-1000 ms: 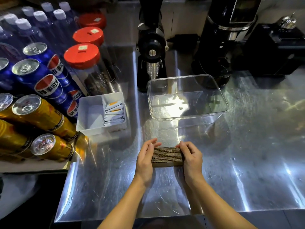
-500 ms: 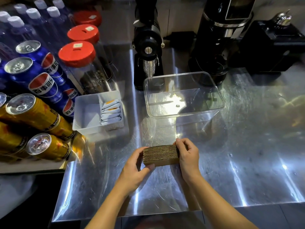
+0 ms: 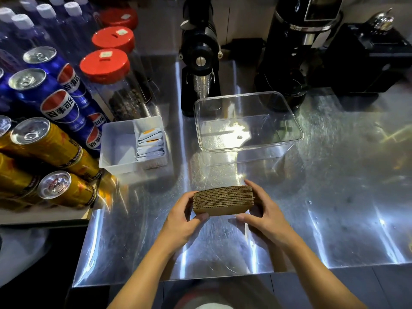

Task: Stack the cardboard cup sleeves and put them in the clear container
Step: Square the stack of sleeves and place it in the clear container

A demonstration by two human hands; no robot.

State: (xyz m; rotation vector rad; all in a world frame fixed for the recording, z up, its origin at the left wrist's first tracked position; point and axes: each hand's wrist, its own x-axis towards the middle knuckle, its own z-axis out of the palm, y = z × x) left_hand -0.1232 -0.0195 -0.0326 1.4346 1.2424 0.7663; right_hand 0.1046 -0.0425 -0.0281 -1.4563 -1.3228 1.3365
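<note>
A neat stack of brown corrugated cardboard cup sleeves (image 3: 223, 200) is held just above the steel counter, tilted so its front face shows. My left hand (image 3: 181, 216) grips its left end, thumb under the front edge. My right hand (image 3: 263, 214) clasps its right end with the fingers wrapped behind. The clear rectangular container (image 3: 248, 147) stands beyond the stack with nothing in it, a short gap apart.
A white divided tray (image 3: 116, 148) with sachets sits to the left. Gold and blue cans (image 3: 44, 139) and red-lidded jars (image 3: 104, 65) crowd the far left. Black coffee grinders (image 3: 199, 61) stand behind the container. The counter edge (image 3: 200, 279) runs near my forearms.
The stack has been lifted and tipped, so its front face now shows. My left hand has shifted from the side to a grip under the left end.
</note>
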